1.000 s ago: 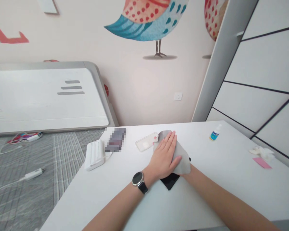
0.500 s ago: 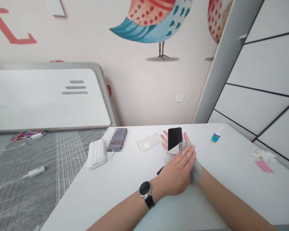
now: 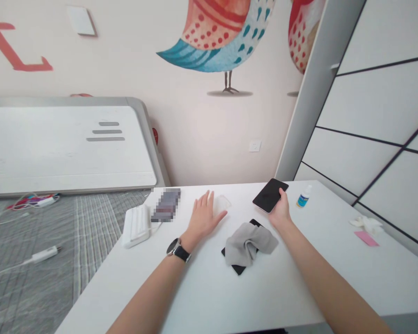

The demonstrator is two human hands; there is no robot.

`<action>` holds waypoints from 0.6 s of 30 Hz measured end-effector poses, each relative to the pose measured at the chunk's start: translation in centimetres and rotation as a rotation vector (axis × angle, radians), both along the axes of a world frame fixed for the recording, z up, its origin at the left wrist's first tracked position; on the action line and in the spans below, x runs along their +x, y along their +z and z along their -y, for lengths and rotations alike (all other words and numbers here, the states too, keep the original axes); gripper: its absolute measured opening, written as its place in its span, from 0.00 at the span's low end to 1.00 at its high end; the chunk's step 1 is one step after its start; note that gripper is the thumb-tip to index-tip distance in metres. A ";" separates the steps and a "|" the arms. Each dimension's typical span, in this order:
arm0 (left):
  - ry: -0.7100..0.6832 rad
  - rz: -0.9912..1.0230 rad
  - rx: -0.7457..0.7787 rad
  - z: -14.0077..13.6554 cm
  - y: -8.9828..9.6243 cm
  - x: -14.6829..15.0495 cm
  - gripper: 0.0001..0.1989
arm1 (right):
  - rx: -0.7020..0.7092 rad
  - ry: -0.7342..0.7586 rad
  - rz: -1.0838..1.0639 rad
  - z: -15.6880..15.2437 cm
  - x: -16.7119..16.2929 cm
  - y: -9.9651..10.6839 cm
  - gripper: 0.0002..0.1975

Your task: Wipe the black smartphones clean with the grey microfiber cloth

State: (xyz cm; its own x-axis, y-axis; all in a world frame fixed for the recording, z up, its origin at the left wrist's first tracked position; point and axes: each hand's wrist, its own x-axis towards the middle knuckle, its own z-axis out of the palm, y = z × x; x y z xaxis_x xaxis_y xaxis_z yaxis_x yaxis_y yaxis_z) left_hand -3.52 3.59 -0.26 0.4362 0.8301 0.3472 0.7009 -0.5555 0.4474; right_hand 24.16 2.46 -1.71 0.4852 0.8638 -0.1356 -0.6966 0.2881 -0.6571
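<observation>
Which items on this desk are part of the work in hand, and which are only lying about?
In hand:
right hand holding phone
left hand on clear case
grey cloth

Lying about:
small bottle
white power strip
pink slip

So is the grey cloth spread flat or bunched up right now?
Bunched up. The grey cloth lies crumpled in folds on a black pad on the white table, with neither hand touching it.

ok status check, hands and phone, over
Right hand grips the black phone, lifted off the table. Left hand flat on the clear phone case. Grey cloth lies crumpled between them.
</observation>
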 end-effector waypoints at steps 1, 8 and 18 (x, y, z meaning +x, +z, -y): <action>0.068 -0.018 -0.022 -0.6 -0.5 -0.5 0.39 | -0.010 -0.029 0.011 -0.3 0.4 -0.2 0.13; 0.230 -0.021 -0.123 -1.4 -0.9 -1.2 0.32 | -0.086 0.159 0.130 -0.3 -1.4 -1.2 0.05; 0.083 0.360 -0.403 -1.0 0.3 -0.3 0.29 | -0.002 0.471 0.337 1.6 -4.3 -0.6 0.15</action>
